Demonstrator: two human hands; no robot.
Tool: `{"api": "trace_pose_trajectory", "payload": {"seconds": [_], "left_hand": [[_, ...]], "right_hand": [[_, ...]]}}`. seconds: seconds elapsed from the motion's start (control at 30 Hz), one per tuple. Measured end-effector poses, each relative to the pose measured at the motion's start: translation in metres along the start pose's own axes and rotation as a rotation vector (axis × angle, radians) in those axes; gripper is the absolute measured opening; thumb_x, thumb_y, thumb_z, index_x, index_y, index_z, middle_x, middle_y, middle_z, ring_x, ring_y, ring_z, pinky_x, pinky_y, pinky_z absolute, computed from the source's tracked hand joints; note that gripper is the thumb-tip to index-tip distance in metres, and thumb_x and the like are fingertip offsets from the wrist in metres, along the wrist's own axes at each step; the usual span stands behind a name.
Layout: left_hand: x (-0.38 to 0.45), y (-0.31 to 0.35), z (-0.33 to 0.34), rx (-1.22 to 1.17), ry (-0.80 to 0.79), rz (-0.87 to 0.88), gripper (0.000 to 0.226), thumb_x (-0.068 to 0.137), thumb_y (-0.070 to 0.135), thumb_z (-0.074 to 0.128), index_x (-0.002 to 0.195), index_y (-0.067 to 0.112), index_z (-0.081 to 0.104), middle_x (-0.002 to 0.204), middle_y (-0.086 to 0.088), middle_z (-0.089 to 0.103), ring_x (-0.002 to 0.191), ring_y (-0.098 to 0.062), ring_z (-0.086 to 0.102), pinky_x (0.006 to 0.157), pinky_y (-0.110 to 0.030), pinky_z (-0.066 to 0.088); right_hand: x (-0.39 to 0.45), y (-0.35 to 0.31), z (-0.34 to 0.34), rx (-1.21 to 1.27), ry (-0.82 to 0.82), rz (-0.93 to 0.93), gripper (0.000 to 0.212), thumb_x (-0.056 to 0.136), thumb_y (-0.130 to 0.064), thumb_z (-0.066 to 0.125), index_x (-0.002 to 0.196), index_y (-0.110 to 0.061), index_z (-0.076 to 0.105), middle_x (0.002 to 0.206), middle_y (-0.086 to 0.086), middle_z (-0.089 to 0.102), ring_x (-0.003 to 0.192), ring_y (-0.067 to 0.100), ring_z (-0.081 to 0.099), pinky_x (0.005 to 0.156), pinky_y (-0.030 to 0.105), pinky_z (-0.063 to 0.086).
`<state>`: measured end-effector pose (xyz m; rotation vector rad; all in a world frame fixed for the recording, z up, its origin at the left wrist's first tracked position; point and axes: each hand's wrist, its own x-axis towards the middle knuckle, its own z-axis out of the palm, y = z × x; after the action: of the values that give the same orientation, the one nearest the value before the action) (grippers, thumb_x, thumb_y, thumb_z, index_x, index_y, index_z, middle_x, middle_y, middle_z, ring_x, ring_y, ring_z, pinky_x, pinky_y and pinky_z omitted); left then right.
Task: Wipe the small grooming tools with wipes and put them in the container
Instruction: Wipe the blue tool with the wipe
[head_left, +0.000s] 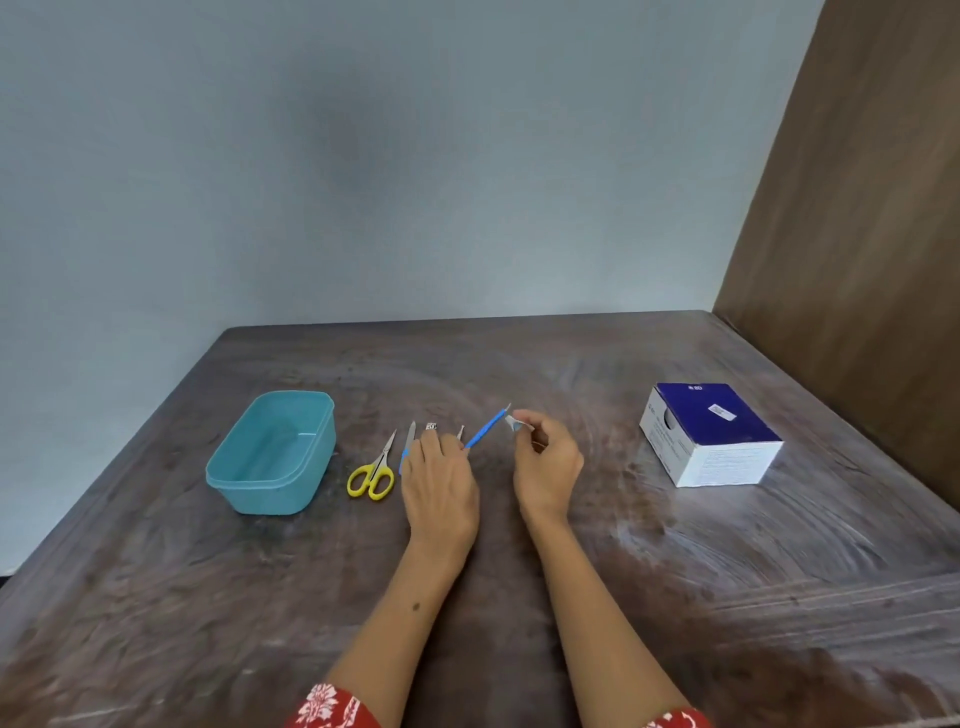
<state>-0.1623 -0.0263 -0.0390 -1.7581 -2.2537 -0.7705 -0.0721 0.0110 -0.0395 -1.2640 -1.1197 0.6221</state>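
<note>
left hand (439, 483) fingers hold blue stick tool (485, 428) | right hand (545, 465) fingers pinch small wipe (514, 422) by its tip | teal container (234, 475) far left of both hands

Place: a plain room, most likely in a home
Surface: worn dark wooden table (623, 545), its far edge against the wall
Wall: bare pale blue-grey painted wall (363, 156)
Right side: brown wooden panel (872, 208) standing at the table's far right corner
Household items: teal plastic container (244, 480), yellow-handled scissors (371, 475), blue-and-white box (727, 462)
</note>
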Motion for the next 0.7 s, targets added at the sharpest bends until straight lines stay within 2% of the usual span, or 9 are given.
{"api": "trace_pose_trajectory", "payload": {"seconds": [0.07, 0.2, 0.3, 0.37, 0.5, 0.57, 0.63, 0.7], "left_hand": [[-0.001, 0.001, -0.002, -0.246, 0.077, 0.019, 0.019, 0.096, 0.015, 0.042, 0.101, 0.003, 0.057, 0.105, -0.014, 0.058, 0.095, -0.03, 0.053, 0.08, -0.035, 0.038], [-0.004, 0.0, -0.004, -0.639, 0.163, -0.009, 0.009, 0.09, 0.009, 0.056, 0.093, 0.003, 0.062, 0.089, -0.006, 0.066, 0.081, -0.021, 0.061, 0.07, -0.014, 0.038], [-0.002, 0.003, -0.003, -0.795, 0.196, -0.068, 0.011, 0.085, 0.006, 0.062, 0.095, 0.008, 0.065, 0.081, 0.007, 0.065, 0.072, -0.004, 0.061, 0.066, 0.0, 0.039], [0.0, 0.005, -0.001, -0.847, 0.164, -0.101, 0.017, 0.084, 0.005, 0.063, 0.1, 0.008, 0.066, 0.082, 0.007, 0.066, 0.069, 0.004, 0.059, 0.064, 0.003, 0.039], [0.004, 0.006, 0.005, -0.856, 0.118, -0.086, 0.022, 0.084, 0.007, 0.061, 0.106, 0.007, 0.067, 0.091, -0.003, 0.069, 0.073, -0.006, 0.061, 0.065, -0.003, 0.044], [0.006, 0.005, 0.006, -0.897, 0.095, -0.1, 0.023, 0.085, 0.006, 0.059, 0.107, 0.008, 0.067, 0.092, -0.005, 0.069, 0.076, -0.013, 0.065, 0.068, -0.011, 0.05], [0.008, 0.004, 0.006, -0.953, 0.068, -0.141, 0.023, 0.086, 0.006, 0.058, 0.107, 0.008, 0.068, 0.088, -0.001, 0.069, 0.074, -0.016, 0.068, 0.069, -0.024, 0.056], [0.009, 0.002, 0.007, -0.977, 0.055, -0.159, 0.023, 0.087, 0.007, 0.058, 0.107, 0.01, 0.068, 0.082, 0.007, 0.068, 0.071, -0.014, 0.068, 0.068, -0.027, 0.057]], "right_hand": [[0.002, 0.0, -0.001, 0.064, 0.008, 0.06, 0.016, 0.084, -0.005, 0.063, 0.09, -0.016, 0.073, 0.082, -0.007, 0.07, 0.077, 0.008, 0.065, 0.076, 0.02, 0.051], [-0.001, 0.0, -0.002, 0.16, -0.014, 0.074, 0.012, 0.082, -0.011, 0.069, 0.082, -0.023, 0.071, 0.075, -0.01, 0.07, 0.07, -0.002, 0.065, 0.07, 0.011, 0.05], [0.0, -0.002, -0.001, 0.278, -0.042, 0.119, 0.016, 0.081, -0.007, 0.069, 0.08, -0.023, 0.069, 0.075, -0.004, 0.071, 0.07, 0.008, 0.068, 0.071, 0.025, 0.056], [0.001, -0.004, 0.001, 0.365, -0.074, 0.164, 0.016, 0.082, -0.004, 0.069, 0.08, -0.02, 0.069, 0.077, 0.005, 0.072, 0.068, 0.018, 0.069, 0.068, 0.031, 0.058], [0.0, -0.011, 0.006, 0.529, -0.117, 0.23, 0.017, 0.081, 0.001, 0.068, 0.079, -0.016, 0.069, 0.073, 0.004, 0.072, 0.064, 0.016, 0.07, 0.063, 0.026, 0.058], [-0.001, -0.013, 0.008, 0.573, -0.135, 0.243, 0.018, 0.081, 0.002, 0.067, 0.078, -0.015, 0.07, 0.07, 0.003, 0.072, 0.063, 0.015, 0.069, 0.064, 0.025, 0.058], [-0.003, -0.013, 0.01, 0.575, -0.168, 0.239, 0.017, 0.083, 0.0, 0.065, 0.078, -0.015, 0.071, 0.071, 0.002, 0.072, 0.065, 0.015, 0.068, 0.066, 0.026, 0.058], [-0.004, -0.013, 0.01, 0.568, -0.181, 0.235, 0.017, 0.086, -0.003, 0.063, 0.077, -0.014, 0.073, 0.068, 0.0, 0.072, 0.065, 0.013, 0.068, 0.068, 0.026, 0.058]]}}
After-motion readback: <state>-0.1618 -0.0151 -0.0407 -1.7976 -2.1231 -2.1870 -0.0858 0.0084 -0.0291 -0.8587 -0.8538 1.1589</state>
